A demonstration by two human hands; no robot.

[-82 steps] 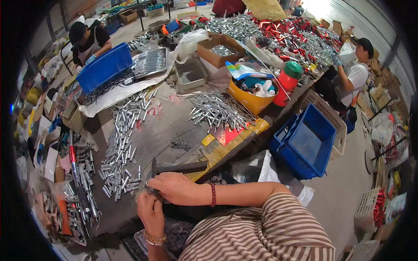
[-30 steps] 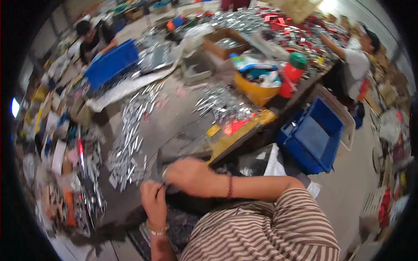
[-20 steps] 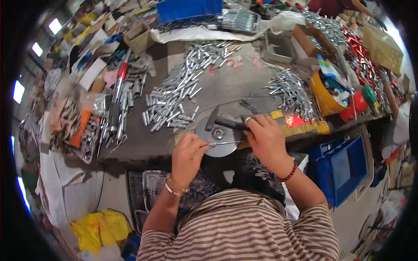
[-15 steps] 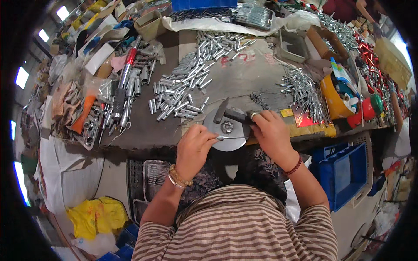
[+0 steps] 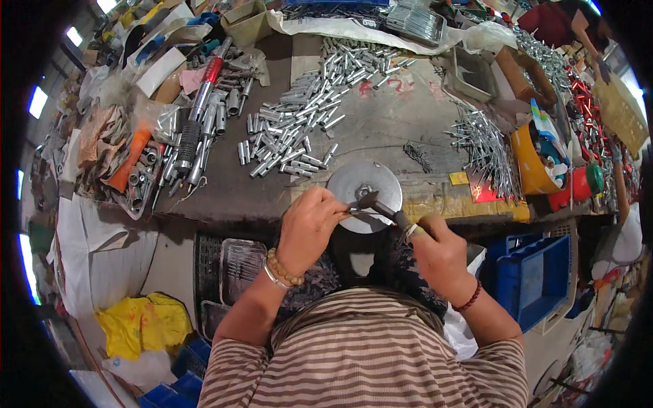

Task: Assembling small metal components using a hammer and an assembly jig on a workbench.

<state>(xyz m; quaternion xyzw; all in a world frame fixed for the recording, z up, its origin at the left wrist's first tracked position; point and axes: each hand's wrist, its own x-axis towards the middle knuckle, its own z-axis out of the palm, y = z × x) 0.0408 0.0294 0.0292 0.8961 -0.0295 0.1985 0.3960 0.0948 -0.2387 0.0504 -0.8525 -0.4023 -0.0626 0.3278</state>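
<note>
Metal disc [image 5: 364, 195]: round and grey, lying flat at the near edge of the workbench [image 5: 381, 129], straight ahead of the person.
Thin rod [image 5: 359, 213]: pinched in the fingertips of the left hand [image 5: 309, 228], its free end laid across the near part of the disc.
Left hand: fingers curled shut around the rod, a bead bracelet at the wrist, the knuckles just short of the disc's rim.
Hammer [image 5: 381, 207]: small, dark head over the disc close to the rod; its handle runs back into the right hand [image 5: 441, 255].
Right hand: clenched on the handle, held out beyond the bench edge (a red cord on the wrist).
Open room: a bare strip of bench runs from the disc away toward the far side, between the two heaps of metal.
Left of the strip: a spread of short silver tubes [image 5: 299, 122], well apart from the disc.
Right of the strip: a heap of thin metal pins [image 5: 486, 146], near the disc but not touching it.
Bench edge: it passes just under the disc; a blue crate [image 5: 534, 282] sits below it to the right.
Far left: a clutter of tools and bags [image 5: 170, 136] near the bench's left end.
</note>
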